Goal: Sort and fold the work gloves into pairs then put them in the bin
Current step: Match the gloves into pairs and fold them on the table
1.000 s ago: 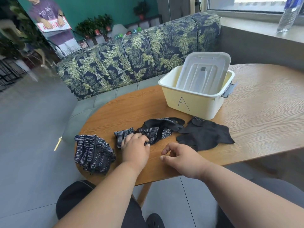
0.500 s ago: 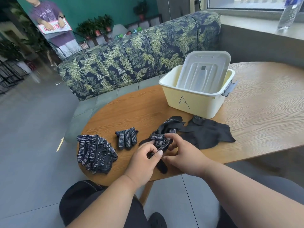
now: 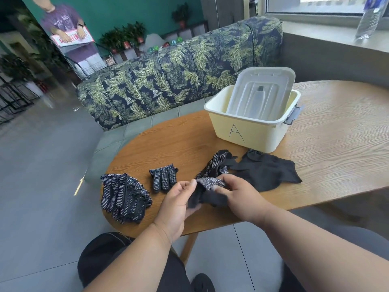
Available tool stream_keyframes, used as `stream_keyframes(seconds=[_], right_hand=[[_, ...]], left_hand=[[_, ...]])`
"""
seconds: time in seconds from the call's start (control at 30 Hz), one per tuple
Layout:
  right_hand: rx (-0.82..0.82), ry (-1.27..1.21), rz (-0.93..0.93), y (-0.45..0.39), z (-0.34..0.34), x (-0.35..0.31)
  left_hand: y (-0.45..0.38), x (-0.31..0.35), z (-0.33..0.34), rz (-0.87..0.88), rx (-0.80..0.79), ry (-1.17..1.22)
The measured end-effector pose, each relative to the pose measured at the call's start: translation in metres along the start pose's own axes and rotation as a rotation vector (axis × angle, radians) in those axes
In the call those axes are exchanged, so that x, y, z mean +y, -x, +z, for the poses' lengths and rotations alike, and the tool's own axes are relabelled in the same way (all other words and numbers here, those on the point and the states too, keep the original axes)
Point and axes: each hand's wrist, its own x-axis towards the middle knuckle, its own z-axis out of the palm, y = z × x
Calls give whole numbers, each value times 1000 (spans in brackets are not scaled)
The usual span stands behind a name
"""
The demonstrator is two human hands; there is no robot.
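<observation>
At the left end of the wooden table (image 3: 336,144) lies a heap of dotted gloves (image 3: 124,197), black with white grip dots, fingers pointing towards the person. Just right of it, apart from the heap, lies a small folded dotted glove (image 3: 163,178), fingers pointing away.

Next comes the left hand (image 3: 179,202), palm turned up and inward, thumb and fingers curled round the near, dark end of a held glove (image 3: 207,189). The right hand (image 3: 240,194) meets it from the other side, its fingers bent over the same glove and pinching its dotted part; the two hands are close together, both clamped on this one piece of cloth above the table's near edge. The glove's far part trails away onto the table towards a plain black glove (image 3: 267,171), which lies flat just in front of the bin; whether the two touch I cannot tell.

The bin (image 3: 248,133) is pale yellow, marked with a letter A on its front wall, and stands further back on the table. A translucent lid (image 3: 261,91) leans upright inside it, and a grey clasp shows on its right side.

Behind the table runs a sofa (image 3: 179,66) with a leaf print. Beyond it are a green wall and potted plants. At far right, a clear bottle (image 3: 367,20) stands on the window ledge. The floor is grey tile.
</observation>
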Motion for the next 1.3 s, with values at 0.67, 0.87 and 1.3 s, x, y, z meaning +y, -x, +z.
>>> stream_keyframes(seconds=[0.67, 0.87, 1.3], right_hand=[[-193, -45, 18, 5, 2, -5], [-132, -45, 6, 3, 2, -3], [-201, -357, 127, 3, -4, -10]], left_hand=[[-6, -19, 1, -36, 1, 78], [-2, -18, 1, -7, 42, 48], [4, 5, 3, 84, 15, 83]])
